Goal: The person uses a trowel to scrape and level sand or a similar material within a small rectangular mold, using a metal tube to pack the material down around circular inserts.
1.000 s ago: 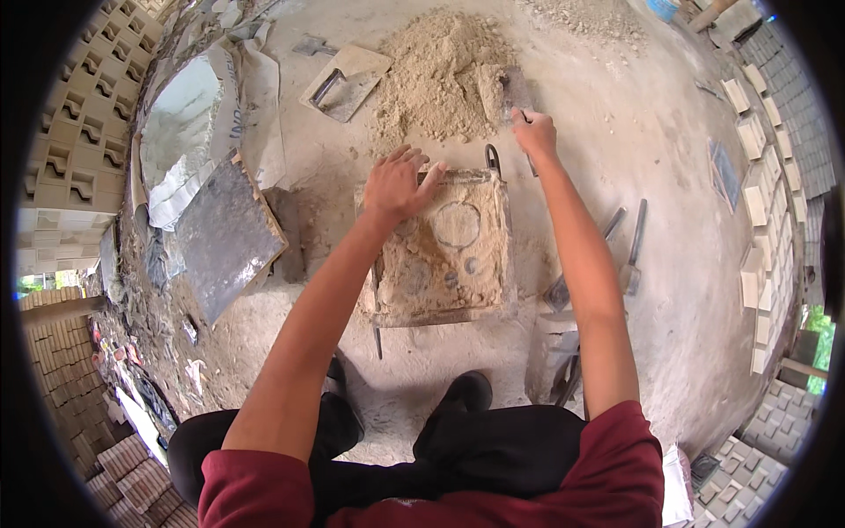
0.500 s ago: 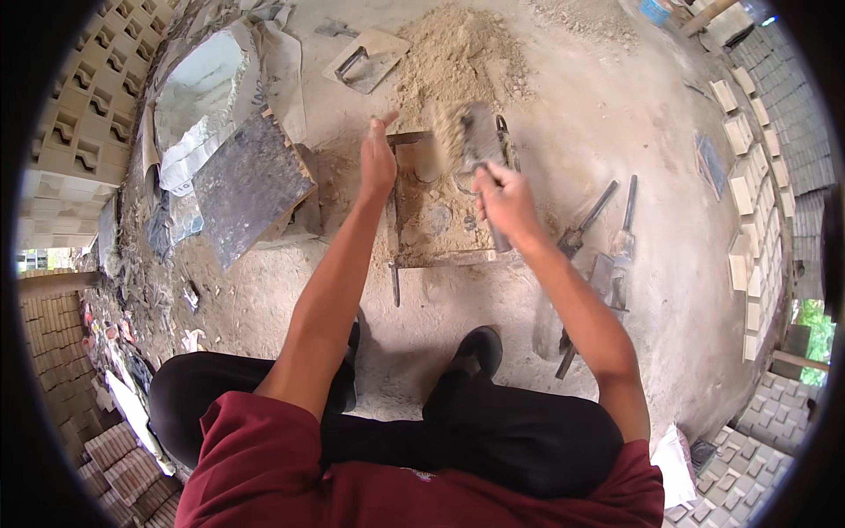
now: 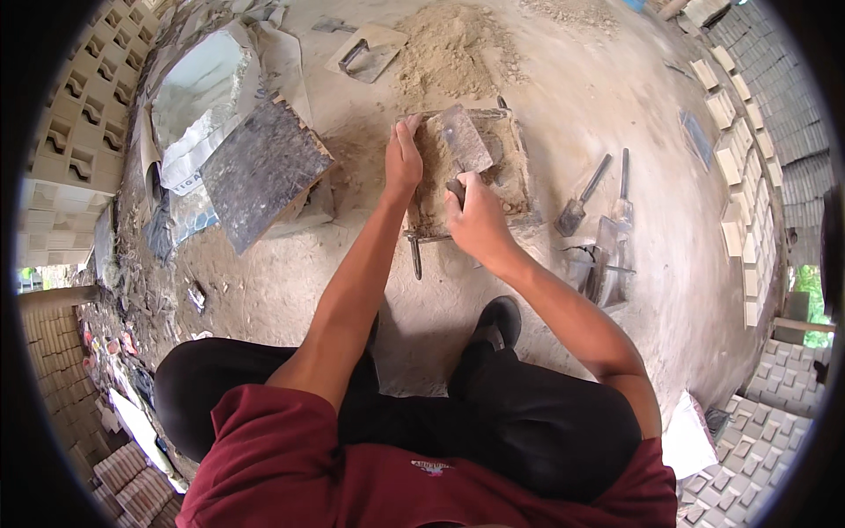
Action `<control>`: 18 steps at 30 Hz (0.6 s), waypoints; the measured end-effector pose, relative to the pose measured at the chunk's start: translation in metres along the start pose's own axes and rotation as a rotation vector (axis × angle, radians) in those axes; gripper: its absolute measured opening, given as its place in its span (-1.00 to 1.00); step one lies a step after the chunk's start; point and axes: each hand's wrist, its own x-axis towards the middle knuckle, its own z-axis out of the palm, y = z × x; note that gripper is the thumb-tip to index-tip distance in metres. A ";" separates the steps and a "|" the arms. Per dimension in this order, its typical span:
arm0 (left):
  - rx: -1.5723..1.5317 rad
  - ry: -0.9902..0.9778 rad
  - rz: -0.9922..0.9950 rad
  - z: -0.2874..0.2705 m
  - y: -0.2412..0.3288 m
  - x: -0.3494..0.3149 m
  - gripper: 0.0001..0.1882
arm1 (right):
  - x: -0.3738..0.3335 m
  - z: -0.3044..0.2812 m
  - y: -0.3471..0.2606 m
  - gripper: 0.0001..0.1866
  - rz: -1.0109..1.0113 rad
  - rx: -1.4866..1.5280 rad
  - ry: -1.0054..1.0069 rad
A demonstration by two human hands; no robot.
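Note:
A square mould frame (image 3: 526, 167) with a sandy mix inside lies on the floor in front of me. My right hand (image 3: 476, 211) is closed round the handle of a trowel (image 3: 466, 139). The trowel's flat blade rests over the mix, toward the frame's far side. At the frame's left edge is my left hand (image 3: 403, 158), fingers extended and together, holding nothing. Its palm faces the frame; whether it touches the rim, I cannot tell.
Beyond the frame rises a sand pile (image 3: 456, 48), beside a handled float (image 3: 365, 55). A dark board (image 3: 264, 167) and an open sack of white powder (image 3: 198, 92) lie left. Metal tools (image 3: 588, 195) lie right, near rows of pale blocks (image 3: 744, 176).
The trowel has gone from tossing sand at the frame's far right to lying over the mix. More mix now fills the frame. My left hand stays by the left edge.

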 end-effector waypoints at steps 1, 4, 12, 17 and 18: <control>0.078 -0.026 0.080 -0.001 0.001 -0.004 -0.31 | -0.006 0.004 0.000 -0.67 -0.022 -0.019 0.020; 0.185 -0.047 0.215 -0.006 0.004 -0.009 -0.36 | -0.016 0.008 -0.007 -0.68 -0.068 -0.055 0.048; 0.294 -0.091 0.206 -0.009 -0.002 -0.035 -0.39 | -0.033 0.017 -0.002 -0.70 -0.214 -0.100 0.172; 0.502 -0.155 0.271 -0.009 0.008 -0.045 -0.37 | -0.043 -0.014 -0.001 -0.66 -0.020 -0.209 -0.058; 0.495 -0.156 0.290 -0.004 0.009 -0.051 -0.37 | -0.038 -0.024 0.005 -0.66 -0.025 -0.214 -0.040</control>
